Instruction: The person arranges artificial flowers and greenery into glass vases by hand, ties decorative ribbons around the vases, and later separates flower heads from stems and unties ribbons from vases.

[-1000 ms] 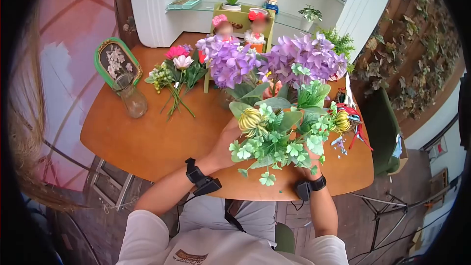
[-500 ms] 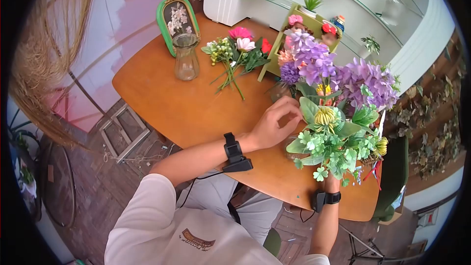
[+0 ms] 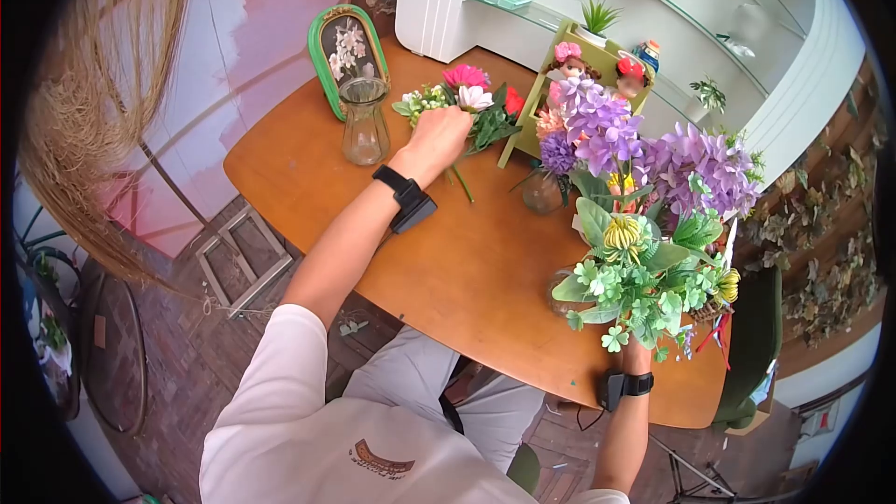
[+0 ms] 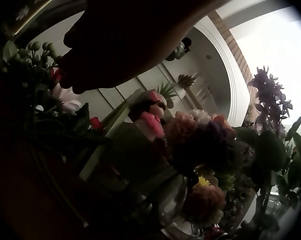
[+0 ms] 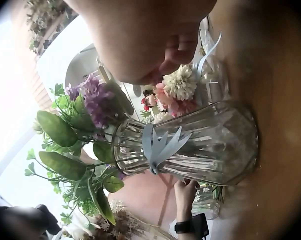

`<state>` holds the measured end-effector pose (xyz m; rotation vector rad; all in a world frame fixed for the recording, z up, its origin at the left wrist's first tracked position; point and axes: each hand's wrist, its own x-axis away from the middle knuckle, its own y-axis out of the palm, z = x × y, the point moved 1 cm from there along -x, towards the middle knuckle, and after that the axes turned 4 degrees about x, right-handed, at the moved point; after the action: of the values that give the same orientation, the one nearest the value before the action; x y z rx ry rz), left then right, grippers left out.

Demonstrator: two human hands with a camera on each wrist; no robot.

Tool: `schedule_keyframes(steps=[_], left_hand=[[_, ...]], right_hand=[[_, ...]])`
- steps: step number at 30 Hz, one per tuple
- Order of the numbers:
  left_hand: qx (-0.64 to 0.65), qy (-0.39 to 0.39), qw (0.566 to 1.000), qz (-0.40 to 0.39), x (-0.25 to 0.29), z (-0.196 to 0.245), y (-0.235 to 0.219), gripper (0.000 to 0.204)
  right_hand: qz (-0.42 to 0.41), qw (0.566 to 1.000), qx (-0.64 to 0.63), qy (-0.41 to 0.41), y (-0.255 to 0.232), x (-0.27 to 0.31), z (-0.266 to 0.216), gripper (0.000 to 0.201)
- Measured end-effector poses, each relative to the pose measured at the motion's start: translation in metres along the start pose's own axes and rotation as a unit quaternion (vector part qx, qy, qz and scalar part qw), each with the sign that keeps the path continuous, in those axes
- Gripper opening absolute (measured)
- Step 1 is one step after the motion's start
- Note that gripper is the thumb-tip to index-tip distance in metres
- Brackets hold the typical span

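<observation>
Flowers right under the left hand (image 3: 437, 138) now, and what matters is how they lie! The loose bunch (image 3: 490, 129) rests on the table (image 3: 439, 271), its blooms beyond the knuckles: pink flower (image 3: 466, 76) and white flower (image 3: 474, 98) just past them, red flower (image 3: 513, 100) out to their right, green berries (image 3: 415, 105) just off to their left. Down the near side of the hand come the stems (image 3: 464, 184), poking out to the right of the wrist. So the long axis runs from blooms on the far side to stem ends on the near side, slanting across the line of the forearm, with the hand right over the middle.

Fingers bent, knuckles up, but is a stem pinched in there? Cannot tell; the head view hides the fingertips and the left wrist view is too dark.

And the right hand (image 5: 145, 35)? Well apart from the bunch, off to the left hand's right, beside the ribboned vase (image 5: 210, 145). Its fingers look folded, though whether they grip anything, I cannot say. Plainly the left is nearer, with the slim glass vase (image 3: 366, 135) just to its left.
</observation>
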<state>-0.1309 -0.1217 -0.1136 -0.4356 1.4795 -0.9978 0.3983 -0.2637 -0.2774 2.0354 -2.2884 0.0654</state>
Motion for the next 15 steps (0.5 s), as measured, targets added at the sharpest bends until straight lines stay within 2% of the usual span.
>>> schedule_keyframes(steps=[2, 6, 12, 15], left_hand=[[-0.052, -0.009, 0.996, -0.070, -0.004, -0.006, 0.008, 0.007], [-0.071, -0.012, 0.992, -0.102, -0.012, -0.011, 0.041, 0.008], [-0.009, -0.051, 0.993, -0.103, -0.006, -0.019, 0.043, 0.014], [0.054, -0.081, 0.994, -0.050, 0.002, -0.021, 0.041, 0.022]], right_hand=[[-0.006, 1.000, 0.006, -0.011, -0.004, 0.002, 0.000, 0.031], [-0.015, 0.999, 0.020, -0.034, 0.007, 0.006, -0.003, 0.031], [-0.023, 0.998, 0.033, -0.050, 0.009, 0.010, -0.009, 0.030], [-0.007, 0.998, 0.034, -0.052, 0.011, 0.014, -0.009, 0.030]])
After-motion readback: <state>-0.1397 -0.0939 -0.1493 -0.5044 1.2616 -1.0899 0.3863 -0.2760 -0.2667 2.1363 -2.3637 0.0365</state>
